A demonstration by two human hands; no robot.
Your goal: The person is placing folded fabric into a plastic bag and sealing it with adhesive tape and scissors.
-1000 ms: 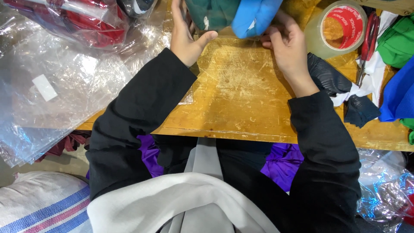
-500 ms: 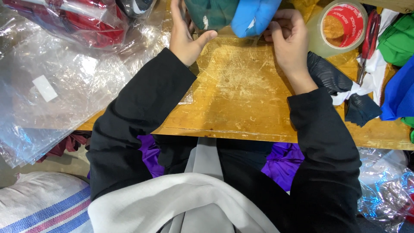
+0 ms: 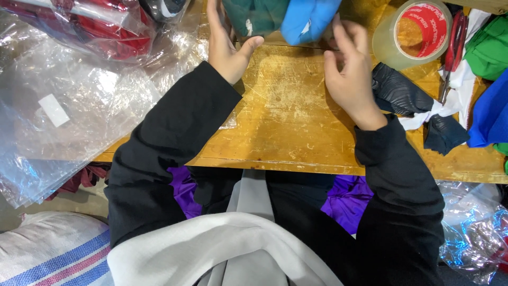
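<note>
Blue cloth (image 3: 309,18) and green cloth (image 3: 256,16) sit bunched between my hands on the desk (image 3: 286,122). My left hand (image 3: 227,47) presses the green side, thumb spread; my right hand (image 3: 349,69) pinches the blue edge. Right of it stands a clear tape roll (image 3: 410,34) with a round red label.

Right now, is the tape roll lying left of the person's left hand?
No. The tape roll lies at the table's upper right, beyond the right hand, far from the left hand.

Clear plastic bags (image 3: 69,111) with a white rectangular label (image 3: 54,110) lie at nine o'clock; a bagged red garment (image 3: 100,26) at eleven.
</note>
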